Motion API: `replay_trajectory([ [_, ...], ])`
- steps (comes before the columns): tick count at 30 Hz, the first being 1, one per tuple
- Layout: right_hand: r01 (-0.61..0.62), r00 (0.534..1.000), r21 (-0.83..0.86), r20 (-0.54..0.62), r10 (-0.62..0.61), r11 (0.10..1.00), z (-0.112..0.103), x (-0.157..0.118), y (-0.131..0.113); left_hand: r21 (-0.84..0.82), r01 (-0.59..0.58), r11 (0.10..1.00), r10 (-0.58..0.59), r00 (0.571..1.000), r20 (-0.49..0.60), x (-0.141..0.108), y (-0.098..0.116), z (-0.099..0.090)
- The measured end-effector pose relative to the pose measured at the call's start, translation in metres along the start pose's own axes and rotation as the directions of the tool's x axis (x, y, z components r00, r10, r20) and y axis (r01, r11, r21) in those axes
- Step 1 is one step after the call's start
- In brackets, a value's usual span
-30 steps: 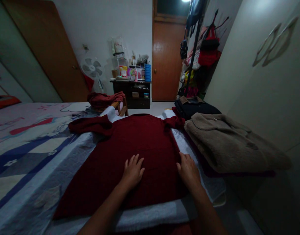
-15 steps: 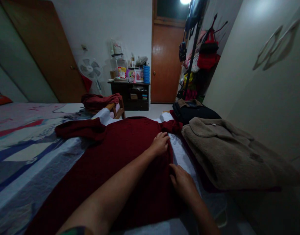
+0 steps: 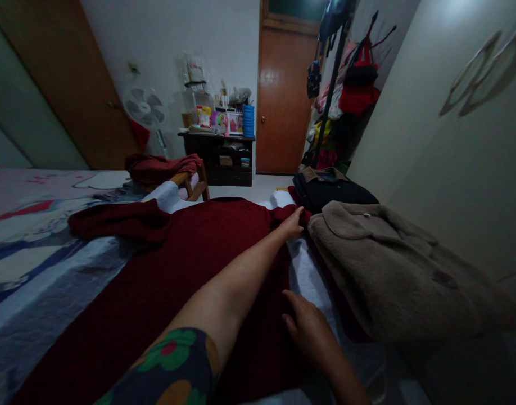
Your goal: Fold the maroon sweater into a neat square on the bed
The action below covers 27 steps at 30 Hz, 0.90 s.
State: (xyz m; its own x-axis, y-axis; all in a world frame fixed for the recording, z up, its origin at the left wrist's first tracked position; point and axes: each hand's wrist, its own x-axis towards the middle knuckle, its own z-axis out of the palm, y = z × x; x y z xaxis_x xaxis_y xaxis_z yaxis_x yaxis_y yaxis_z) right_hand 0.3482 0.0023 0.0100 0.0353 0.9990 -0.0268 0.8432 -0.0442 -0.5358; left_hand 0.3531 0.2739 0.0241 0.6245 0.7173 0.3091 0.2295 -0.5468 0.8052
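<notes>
A dark red long-sleeved sweater (image 3: 216, 230) lies spread over the bed, its neckline at the far end and one sleeve stretched to the left. My left hand (image 3: 292, 224) reaches across it to the short-looking, bunched right sleeve, with the fingers closed on the cloth there. Part of that sleeve is hidden behind the hand. Nearer to me, my right hand (image 3: 308, 326) rests by the sweater's right edge, thumb and forefinger apart, with nothing visibly gripped.
A folded brown fleece coat (image 3: 380, 264) lies to the right, with a dark folded jacket (image 3: 334, 191) behind it. Reddish clothing (image 3: 161, 169) hangs over a wooden chair (image 3: 199, 188). Beyond stand a fan (image 3: 144, 107), a black cabinet (image 3: 236, 163) and a door (image 3: 281, 101).
My left hand has moved from the sweater's right side farther out to the right sleeve. My right hand has shifted slightly down and left. The view has turned a little.
</notes>
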Motion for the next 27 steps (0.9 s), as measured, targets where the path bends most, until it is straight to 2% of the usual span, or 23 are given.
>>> replay_trajectory([
  [7,0.003,0.999,-0.005,0.041,-0.003,1.000,0.002,-0.003,0.002,-0.072,0.123,0.990,-0.130,0.986,-0.109,0.006,0.002,0.001],
  [11,-0.095,0.994,0.013,0.057,0.094,0.995,0.000,-0.004,-0.003,-0.214,0.155,0.964,-0.197,0.962,-0.191,-0.003,-0.007,-0.011],
  [15,-0.146,0.986,-0.027,0.079,0.147,0.989,-0.002,-0.005,-0.008,-0.427,0.170,0.888,-0.295,0.924,-0.245,-0.021,-0.022,-0.042],
  [19,-0.130,0.989,-0.066,0.063,0.134,0.989,0.003,-0.002,-0.010,-0.625,0.170,0.762,-0.414,0.870,-0.269,-0.050,-0.033,-0.084],
  [22,-0.090,0.995,-0.030,0.039,0.091,0.995,0.010,0.003,-0.013,-0.722,0.135,0.678,-0.470,0.836,-0.284,-0.072,-0.036,-0.114],
  [25,-0.062,0.998,0.002,0.022,0.062,0.998,0.014,0.008,-0.024,-0.782,0.108,0.613,-0.494,0.826,-0.273,-0.089,-0.036,-0.142],
  [27,-0.057,0.998,0.018,0.018,0.057,0.998,0.016,0.010,-0.035,-0.841,0.062,0.537,-0.499,0.827,-0.258,-0.098,-0.035,-0.161],
])
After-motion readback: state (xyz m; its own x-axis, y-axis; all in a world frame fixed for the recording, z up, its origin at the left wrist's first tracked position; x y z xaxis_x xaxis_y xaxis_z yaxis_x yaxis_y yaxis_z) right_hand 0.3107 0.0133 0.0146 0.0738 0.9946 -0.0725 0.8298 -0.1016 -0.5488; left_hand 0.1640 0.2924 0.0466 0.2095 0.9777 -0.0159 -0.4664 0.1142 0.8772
